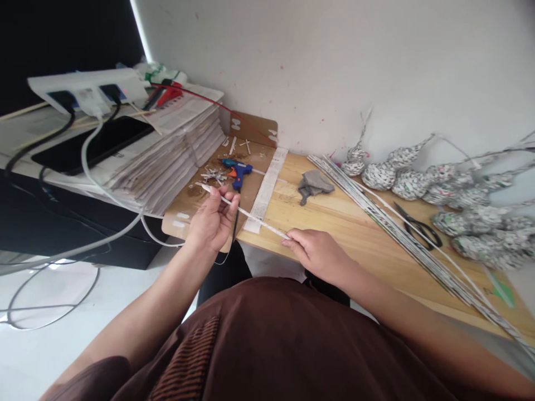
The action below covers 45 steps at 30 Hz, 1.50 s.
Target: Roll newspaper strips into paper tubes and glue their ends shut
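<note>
A thin white rolled-paper stick (261, 221) stretches between my two hands, above the front edge of the table. My left hand (212, 220) pinches it near its pointed left end, palm turned up. Round the other end the fingers of my right hand (316, 253) are closed, knuckles up; that tip is mostly hidden in the grip. Just beyond my left hand lies a blue glue gun (239, 171) on a brown cardboard sheet (254, 146). Small white paper scraps (214, 176) are heaped beside the gun.
Long paper sticks (388, 236) lie diagonally at right, near black scissors (418, 227) and several woven paper gourd shapes (412, 182). A grey cloth (316, 185) rests mid-table. At left, a newspaper stack (179, 150) carries a phone (94, 143) and a power strip (87, 89) with trailing cables.
</note>
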Available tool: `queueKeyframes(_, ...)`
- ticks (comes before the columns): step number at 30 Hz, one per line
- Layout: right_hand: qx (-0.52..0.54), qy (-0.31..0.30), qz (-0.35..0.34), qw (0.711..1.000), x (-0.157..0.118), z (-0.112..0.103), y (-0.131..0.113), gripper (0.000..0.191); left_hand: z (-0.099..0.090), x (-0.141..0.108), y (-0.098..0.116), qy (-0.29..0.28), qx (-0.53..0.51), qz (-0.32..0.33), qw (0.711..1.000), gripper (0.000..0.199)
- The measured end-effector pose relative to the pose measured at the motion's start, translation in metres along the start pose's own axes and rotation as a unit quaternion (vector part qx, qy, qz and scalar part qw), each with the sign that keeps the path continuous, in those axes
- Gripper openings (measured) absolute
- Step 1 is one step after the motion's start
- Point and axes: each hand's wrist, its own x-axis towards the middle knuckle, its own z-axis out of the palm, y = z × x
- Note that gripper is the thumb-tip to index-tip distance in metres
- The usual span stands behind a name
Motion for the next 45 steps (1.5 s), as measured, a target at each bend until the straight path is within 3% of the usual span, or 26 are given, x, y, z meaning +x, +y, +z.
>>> queueKeyframes(1,0.013,-0.005,0.003,1.0,0.0,0.001,0.0,0.032,0.0,0.0,-0.001,-0.002,0.001,-0.002,1.0,0.026)
queueKeyframes(3,0.133,-0.076,0.049,0.987,0.001,0.003,0.002,0.038,-0.001,0.0,0.0,-0.011,0.004,-0.006,1.0,0.026)
queueKeyframes(5,0.27,-0.178,0.106,0.94,0.001,0.004,0.005,0.044,-0.001,-0.001,0.0,-0.015,0.006,-0.012,1.0,0.026)
queueKeyframes(7,0.311,-0.213,0.125,0.918,0.001,0.006,0.006,0.045,-0.001,-0.002,0.0,-0.009,0.003,-0.017,1.0,0.024)
queueKeyframes(10,0.183,-0.09,0.063,0.977,0.004,0.009,0.002,0.037,0.001,-0.004,-0.002,-0.003,0.002,-0.016,1.0,0.023)
queueKeyframes(12,0.122,-0.022,0.028,0.992,0.007,0.011,-0.001,0.034,0.002,-0.005,-0.003,-0.008,0.002,-0.013,1.0,0.024)
queueKeyframes(14,0.191,-0.061,0.051,0.978,0.009,0.011,-0.001,0.038,0.003,-0.007,-0.003,-0.015,0.002,-0.014,1.0,0.024)
queueKeyframes(18,0.394,-0.224,0.124,0.883,0.01,0.009,0.002,0.046,0.006,-0.01,-0.003,-0.02,0.005,-0.021,1.0,0.024)
queueKeyframes(19,0.389,-0.226,0.125,0.884,0.01,0.009,0.001,0.046,0.006,-0.01,-0.003,-0.017,0.005,-0.022,1.0,0.024)
queueKeyframes(20,0.357,-0.206,0.115,0.904,0.01,0.009,-0.001,0.044,0.006,-0.01,-0.004,-0.013,0.005,-0.022,1.0,0.024)
queueKeyframes(22,0.244,-0.115,0.07,0.96,0.012,0.011,-0.006,0.038,0.006,-0.011,-0.005,-0.01,0.002,-0.025,1.0,0.023)
queueKeyframes(24,0.155,-0.031,0.025,0.987,0.014,0.014,-0.009,0.033,0.005,-0.011,-0.007,-0.014,-0.003,-0.03,0.999,0.021)
queueKeyframes(26,0.192,-0.046,0.036,0.98,0.017,0.016,-0.01,0.036,0.004,-0.012,-0.007,-0.024,-0.004,-0.036,0.999,0.021)
queueKeyframes(30,0.393,-0.215,0.118,0.886,0.021,0.018,-0.005,0.045,0.002,-0.013,-0.007,-0.043,-0.005,-0.042,0.998,0.022)
queueKeyframes(31,0.391,-0.216,0.118,0.887,0.021,0.018,-0.005,0.044,0.002,-0.013,-0.008,-0.043,-0.005,-0.042,0.998,0.022)
queueKeyframes(32,0.359,-0.19,0.105,0.908,0.022,0.018,-0.006,0.042,0.002,-0.013,-0.008,-0.041,-0.004,-0.042,0.998,0.021)
queueKeyframes(34,0.256,-0.095,0.058,0.96,0.023,0.02,-0.009,0.038,0.002,-0.013,-0.01,-0.034,-0.002,-0.044,0.998,0.02)
queueKeyframes(36,0.208,-0.035,0.034,0.977,0.024,0.022,-0.011,0.035,0.002,-0.014,-0.01,-0.031,-0.001,-0.046,0.998,0.019)
queueKeyframes(38,0.288,-0.075,0.067,0.952,0.025,0.025,-0.01,0.038,0.002,-0.015,-0.01,-0.035,0.001,-0.047,0.998,0.02)
queueKeyframes(41,0.445,-0.197,0.127,0.865,0.026,0.028,-0.005,0.045,0.002,-0.016,-0.009,-0.039,0.003,-0.051,0.998,0.021)
queueKeyframes(42,0.457,-0.215,0.134,0.853,0.026,0.028,-0.004,0.046,0.002,-0.016,-0.01,-0.036,0.003,-0.052,0.998,0.021)
queueKeyframes(43,0.443,-0.214,0.133,0.86,0.026,0.028,-0.004,0.047,0.001,-0.016,-0.01,-0.033,0.002,-0.053,0.998,0.021)
queueKeyframes(45,0.35,-0.156,0.103,0.918,0.026,0.027,-0.007,0.046,0.001,-0.016,-0.013,-0.027,0.002,-0.052,0.998,0.022)
